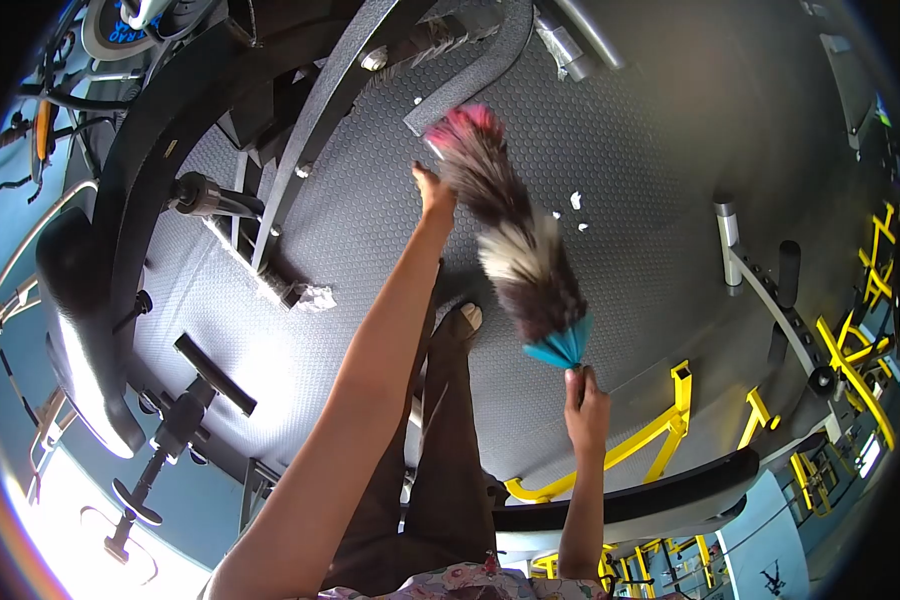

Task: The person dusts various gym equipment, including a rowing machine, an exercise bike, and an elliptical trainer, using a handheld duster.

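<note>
A feather duster [526,245] with a teal collar, brown and cream feathers and a pink tip slants up across the middle of the view. My right hand [587,408] is closed around its handle, just below the teal collar. My left hand [434,190] is stretched forward beside the upper feathers, its thumb held out. The feathers overlap its other fingers and hide part of them. Close beyond the pink tip is the end of a grey speckled metal bar [470,85]. Both hands are above the dark textured floor [370,220].
A dark gym machine frame [315,120] rises on the left, with a black padded seat [85,330] nearby. White scraps [576,201] lie on the floor. A black bench pad [630,505] and a yellow frame [660,430] stand near my right arm. A weight bar stand [770,290] is farther right.
</note>
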Demonstrator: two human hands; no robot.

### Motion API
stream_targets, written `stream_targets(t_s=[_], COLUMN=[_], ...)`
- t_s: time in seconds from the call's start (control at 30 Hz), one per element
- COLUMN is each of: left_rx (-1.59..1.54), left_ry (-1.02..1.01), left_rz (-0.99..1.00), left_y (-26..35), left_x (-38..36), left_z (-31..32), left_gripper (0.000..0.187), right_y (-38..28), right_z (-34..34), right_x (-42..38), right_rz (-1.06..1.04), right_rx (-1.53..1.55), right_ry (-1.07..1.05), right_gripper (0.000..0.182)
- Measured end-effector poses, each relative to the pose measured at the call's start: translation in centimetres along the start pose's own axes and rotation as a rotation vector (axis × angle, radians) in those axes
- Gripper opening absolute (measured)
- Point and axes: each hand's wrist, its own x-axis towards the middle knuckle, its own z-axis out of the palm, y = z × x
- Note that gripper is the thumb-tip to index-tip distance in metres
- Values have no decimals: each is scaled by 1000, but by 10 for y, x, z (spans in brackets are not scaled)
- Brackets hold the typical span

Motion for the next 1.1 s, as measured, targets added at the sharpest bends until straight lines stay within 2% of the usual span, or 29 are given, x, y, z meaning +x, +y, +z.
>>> stream_targets(t_s=[0.07,0.1,0.17,0.2,0.27,0.3,0.4,0.47,0.6,0.67,0.77,0.87,1.0,1.1], left_rx=[223,221,-21,-23,47,72,142,130,87,67,56,73,56,59], left_ry=[-213,-212,-170,-168,-40,-61,-112,-94,-217,-253,-253,-259,-247,-259], left_rz=[-4,-3,-192,-191,-95,-22,28,8,-22,-40,-38,-76,-76,-76], left_y=[26,31,41,40,37,37,45,50,54,57,59,61,60,58], left_x=[-34,-36,-43,-41,-39,-42,-51,-51,-54,-56,-54,-54,-57,-57], left_z=[13,15,18,17,14,14,7,4,1,0,0,1,1,-1], left_gripper=[64,64,61,61,58,52,47,46,46,47,46,46,45,45], right_y=[0,0,0,0,3,7,21,26,-4,-11,13,30,1,-13], right_z=[-5,-7,-8,-7,-3,0,2,3,-17,-26,-35,-34,-28,-16], right_x=[10,15,22,26,26,24,9,9,50,71,58,29,38,41], right_rz=[29,48,67,55,47,45,14,-17,-6,-67,-34,-36,-80,-16], right_rx=[-20,26,72,90,110,83,75,95,-134,-263,-214,-90,-21,-61], right_ry=[22,2,-19,-37,-62,-66,-37,-14,1,10,-85,-28,-21,9], right_gripper=[35,36,38,39,41,41,41,41,43,45,46,47,43,38])
